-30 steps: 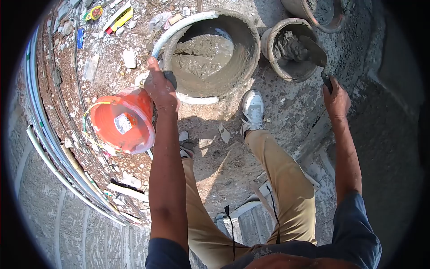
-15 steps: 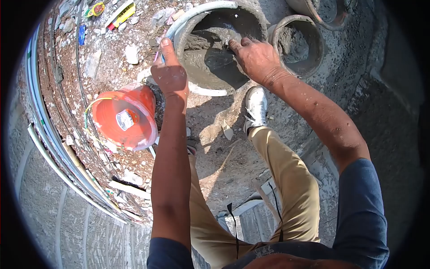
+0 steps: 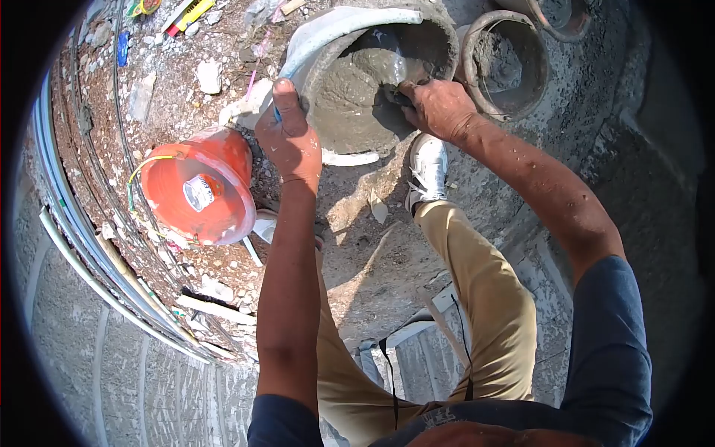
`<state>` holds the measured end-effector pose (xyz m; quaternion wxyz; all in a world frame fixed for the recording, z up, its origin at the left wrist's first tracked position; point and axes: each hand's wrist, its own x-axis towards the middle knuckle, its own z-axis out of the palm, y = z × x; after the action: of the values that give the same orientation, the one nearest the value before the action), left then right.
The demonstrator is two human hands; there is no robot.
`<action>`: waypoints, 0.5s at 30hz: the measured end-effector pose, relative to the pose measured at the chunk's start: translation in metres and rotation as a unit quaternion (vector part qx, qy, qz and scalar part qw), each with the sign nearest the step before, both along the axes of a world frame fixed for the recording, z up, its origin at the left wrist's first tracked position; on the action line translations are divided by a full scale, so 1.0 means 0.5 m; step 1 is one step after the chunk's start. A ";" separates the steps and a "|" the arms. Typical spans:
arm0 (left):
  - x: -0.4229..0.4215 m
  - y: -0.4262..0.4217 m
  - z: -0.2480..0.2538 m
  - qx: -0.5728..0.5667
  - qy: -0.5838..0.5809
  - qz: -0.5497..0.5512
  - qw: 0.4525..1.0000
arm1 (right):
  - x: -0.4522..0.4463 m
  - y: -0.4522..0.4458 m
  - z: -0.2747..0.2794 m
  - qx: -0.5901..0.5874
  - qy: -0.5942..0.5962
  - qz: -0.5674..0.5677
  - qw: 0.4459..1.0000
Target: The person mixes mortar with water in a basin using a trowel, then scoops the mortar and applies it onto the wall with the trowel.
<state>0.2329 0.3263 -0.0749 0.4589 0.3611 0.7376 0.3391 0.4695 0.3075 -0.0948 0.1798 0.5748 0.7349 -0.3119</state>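
Head cam: L hand (image 3: 290, 141) closed on L side of tub (image 3: 441, 46), top ctr; R hand (image 3: 443, 108) curled over mortar (image 3: 342, 93) inside, can't tell what's held. Bucket (image 3: 165, 185) lower L; pail (image 3: 532, 80) just R; 2nd pail (image 3: 575, 35) cut off.

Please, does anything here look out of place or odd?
Yes, slightly: a small printed container lies inside the orange bucket, looking like stray litter. Beyond it, a yellow packet and a blue scrap lie on the stony ground, like discarded rubbish.
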 end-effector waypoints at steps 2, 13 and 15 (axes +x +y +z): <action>-0.002 -0.009 0.000 -0.001 0.004 -0.007 1.000 | -0.006 -0.006 -0.002 -0.067 0.024 -0.068 0.995; 0.040 -0.016 -0.004 0.033 -0.096 0.075 0.992 | -0.041 -0.117 -0.026 -0.059 0.167 -0.236 0.955; 0.036 -0.005 0.000 0.014 -0.109 0.086 0.990 | -0.044 -0.118 0.002 -0.068 0.226 -0.287 0.928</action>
<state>0.2511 0.3236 -0.0751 0.5009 0.2629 0.7066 0.4250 0.4476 0.2486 -0.0939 -0.0498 0.6618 0.5368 -0.5210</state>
